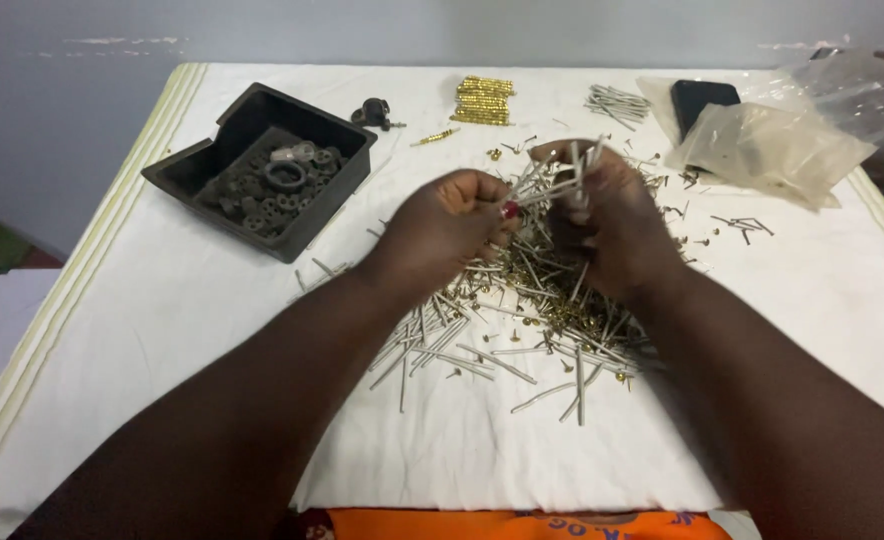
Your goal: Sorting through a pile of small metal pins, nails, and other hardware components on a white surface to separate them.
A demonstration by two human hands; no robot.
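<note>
A heap of silver nails mixed with small brass tacks [507, 320] lies in the middle of the white cloth-covered table [162, 330]. My right hand [607, 220] is raised above the heap and grips a bundle of silver nails [562, 175] that fan out upward. Facing it, my left hand [442, 225] pinches the near end of that same bundle with closed fingers. Both hands hover just over the far side of the heap.
A black tray [212, 160] with dark washers and rings stands at the back left. Behind the hands lie a stack of brass pieces [483, 100], a small row of sorted nails [617, 102], a dark caster [372, 112] and crumpled clear plastic bags [772, 140].
</note>
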